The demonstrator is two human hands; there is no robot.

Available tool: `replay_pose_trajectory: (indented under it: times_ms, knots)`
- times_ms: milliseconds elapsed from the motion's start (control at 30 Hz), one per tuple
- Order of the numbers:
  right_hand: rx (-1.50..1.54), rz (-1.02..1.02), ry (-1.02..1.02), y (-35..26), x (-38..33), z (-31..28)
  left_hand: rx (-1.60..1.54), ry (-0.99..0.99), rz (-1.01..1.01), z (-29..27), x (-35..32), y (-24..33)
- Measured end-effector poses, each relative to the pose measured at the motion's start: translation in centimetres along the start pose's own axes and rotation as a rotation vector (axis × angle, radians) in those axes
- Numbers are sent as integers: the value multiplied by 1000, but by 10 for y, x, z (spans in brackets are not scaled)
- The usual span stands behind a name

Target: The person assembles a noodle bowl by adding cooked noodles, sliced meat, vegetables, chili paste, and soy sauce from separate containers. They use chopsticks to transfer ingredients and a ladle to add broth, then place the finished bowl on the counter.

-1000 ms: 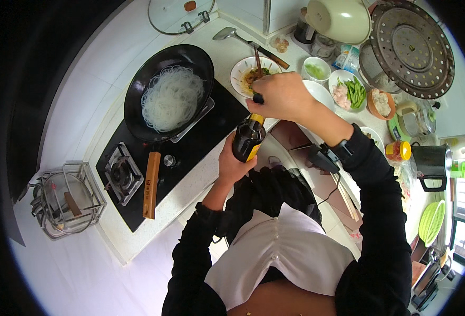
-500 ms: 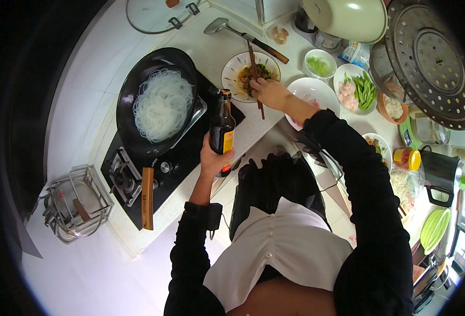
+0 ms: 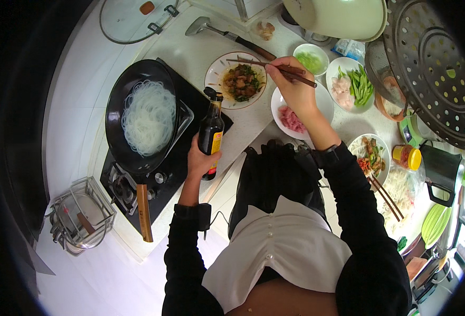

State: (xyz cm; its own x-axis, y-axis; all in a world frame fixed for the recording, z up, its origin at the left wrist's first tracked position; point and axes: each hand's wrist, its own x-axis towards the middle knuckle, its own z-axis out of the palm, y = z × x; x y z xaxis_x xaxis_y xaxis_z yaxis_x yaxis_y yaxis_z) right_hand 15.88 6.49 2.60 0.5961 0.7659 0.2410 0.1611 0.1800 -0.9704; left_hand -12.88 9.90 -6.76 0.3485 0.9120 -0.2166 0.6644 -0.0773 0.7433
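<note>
"Brown chopsticks (image 3: 254, 62)! Are you holding them?"

"Yes, my right hand (image 3: 296, 96) is pinching them, and one end is sticking out over the plate (image 3: 214, 79) of food."

"And your left hand (image 3: 201, 159)?"

"I'm gripping the dark bottle (image 3: 212, 129) with it, near the black pan (image 3: 115, 124)."

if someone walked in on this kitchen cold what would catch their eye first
Probably the heap of white noodles in the black wok on the stove, at left. Next, near the middle, the left hand grips a dark bottle and the right hand holds chopsticks near a plate of dark food. At upper right, a big metal disc full of holes stands out.
</note>
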Motion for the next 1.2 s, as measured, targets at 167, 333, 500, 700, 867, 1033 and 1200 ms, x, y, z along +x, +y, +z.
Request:
replay_pose_trajectory:
  times_ms: [167,333,500,700,867,1033,1200]
  knots:
    - [66,85,4,4,-6,-6,-33,-40,-42,0,3,-2]
    - [37,20,33,15,-5,-2,4,-44,-59,0,5,-3]
    - [9,9,37,16,-6,-2,46,-42,-43,0,7,-2]
    - [27,58,24,12,-6,-2,57,-38,-44,0,9,2]
    - [22,117,-15,9,-6,-5,74,-25,-67,-1,9,6]
    - [39,99,-20,9,-6,-5,82,-20,-43,-2,8,9]
    - [14,104,-24,9,-5,-4,76,-58,-66,-3,9,10]
